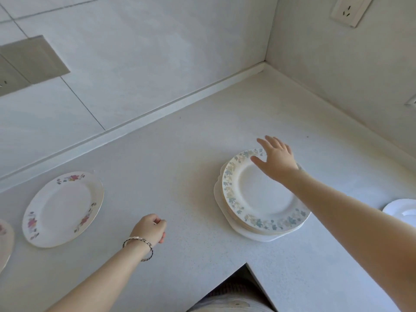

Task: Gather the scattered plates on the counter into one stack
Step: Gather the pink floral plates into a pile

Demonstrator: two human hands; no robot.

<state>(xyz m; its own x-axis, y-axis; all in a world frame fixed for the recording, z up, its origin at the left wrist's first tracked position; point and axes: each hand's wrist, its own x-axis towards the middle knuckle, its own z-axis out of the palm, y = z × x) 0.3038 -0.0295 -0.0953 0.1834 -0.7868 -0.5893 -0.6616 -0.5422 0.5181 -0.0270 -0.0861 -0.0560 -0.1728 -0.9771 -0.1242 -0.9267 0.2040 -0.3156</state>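
Observation:
A stack of plates (pixel 261 197) sits on the white counter (pixel 180 154), right of centre; its top plate has a blue-green leaf border. My right hand (pixel 275 162) hovers over the stack's far rim, fingers spread, holding nothing. At the left a single plate with pink flowers (pixel 63 209) lies flat. Another flowered plate (pixel 4 242) is cut off by the left edge. A plain white plate (pixel 403 211) shows partly at the right edge. My left hand (pixel 150 228), with a bracelet at the wrist, rests on the counter with its fingers curled and nothing in it.
The counter runs into a corner at the back right, with white walls on both sides. Wall sockets (pixel 350 9) are high on the right wall. The counter's front edge has an inner corner (pixel 246 264) near my body.

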